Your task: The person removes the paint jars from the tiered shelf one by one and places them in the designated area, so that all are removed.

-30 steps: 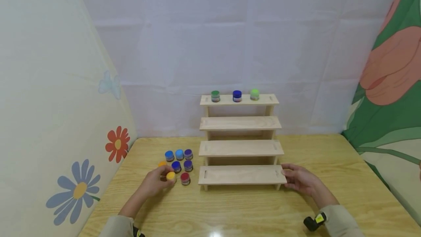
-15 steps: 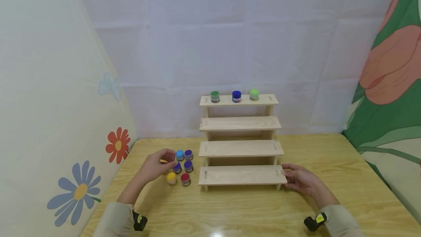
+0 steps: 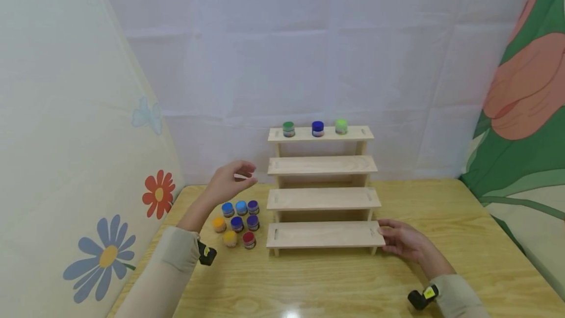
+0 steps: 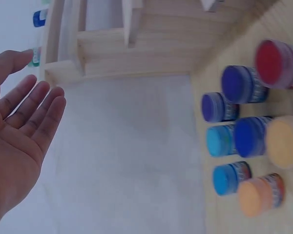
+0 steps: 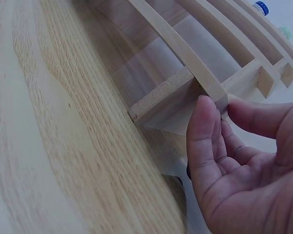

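My left hand (image 3: 229,180) hangs in the air above and behind a group of small paint jars on the table, left of a stepped wooden rack. Its fingers are extended and nothing lies in the palm, as the left wrist view shows of the same hand (image 4: 19,126). Below it stand a yellow jar (image 3: 230,239), an orange jar (image 3: 219,225), a red jar (image 3: 249,240) and several blue and purple ones. At the rack's other side, my right hand (image 3: 406,242) pinches the right end of the lowest shelf (image 3: 324,234) between thumb and fingers.
On the top shelf (image 3: 304,134) stand a dark green jar (image 3: 289,129), a dark blue jar (image 3: 318,129) and a light green jar (image 3: 341,127). A white cloth (image 3: 247,63) hangs behind the table (image 3: 309,283); printed panels flank both sides.
My left hand has come away from the yellow jar, then passed over the other jars, moving up and to the right. My right hand keeps its place on the shelf end.
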Demonstrator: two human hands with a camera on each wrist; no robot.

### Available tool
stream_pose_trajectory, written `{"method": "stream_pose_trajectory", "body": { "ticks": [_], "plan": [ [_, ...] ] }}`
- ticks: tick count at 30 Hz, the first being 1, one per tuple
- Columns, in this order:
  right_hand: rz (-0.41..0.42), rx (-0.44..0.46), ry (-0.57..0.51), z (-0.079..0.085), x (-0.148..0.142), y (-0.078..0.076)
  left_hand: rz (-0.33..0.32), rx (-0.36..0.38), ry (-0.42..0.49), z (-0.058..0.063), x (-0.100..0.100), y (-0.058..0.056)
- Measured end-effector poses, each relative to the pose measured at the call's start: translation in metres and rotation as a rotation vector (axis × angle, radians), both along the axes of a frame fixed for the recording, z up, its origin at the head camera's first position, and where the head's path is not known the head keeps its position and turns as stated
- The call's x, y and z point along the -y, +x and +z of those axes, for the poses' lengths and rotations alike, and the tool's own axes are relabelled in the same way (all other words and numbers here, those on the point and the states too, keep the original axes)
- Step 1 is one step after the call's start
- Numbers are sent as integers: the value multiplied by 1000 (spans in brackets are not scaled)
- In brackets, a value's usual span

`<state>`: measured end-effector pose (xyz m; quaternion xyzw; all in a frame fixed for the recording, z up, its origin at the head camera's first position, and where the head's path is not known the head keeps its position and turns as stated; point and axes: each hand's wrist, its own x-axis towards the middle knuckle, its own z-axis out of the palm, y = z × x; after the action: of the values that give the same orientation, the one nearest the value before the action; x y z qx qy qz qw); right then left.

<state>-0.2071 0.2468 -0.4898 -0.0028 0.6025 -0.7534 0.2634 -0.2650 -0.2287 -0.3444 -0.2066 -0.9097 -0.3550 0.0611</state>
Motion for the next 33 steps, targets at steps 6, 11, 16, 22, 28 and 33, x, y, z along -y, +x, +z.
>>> {"method": "stream_pose_trajectory", "body": {
  "ticks": [6,11,16,22,28,33],
  "plan": [
    [2,-2,8,1,0,0,9,-38,25,26,-15,-21],
    [15,-6,6,3,-1,0,12,-55,56,43,-31,-39],
    [13,-4,8,3,-1,0,27,-39,72,54,-47,-56],
    [19,-3,2,3,-1,0,47,-7,90,62,-63,-72],
    [18,4,-4,2,0,-1,80,21,111,68,-71,-83],
    [16,-3,-8,2,0,-1,94,51,109,69,-79,-93]
  ]
}}
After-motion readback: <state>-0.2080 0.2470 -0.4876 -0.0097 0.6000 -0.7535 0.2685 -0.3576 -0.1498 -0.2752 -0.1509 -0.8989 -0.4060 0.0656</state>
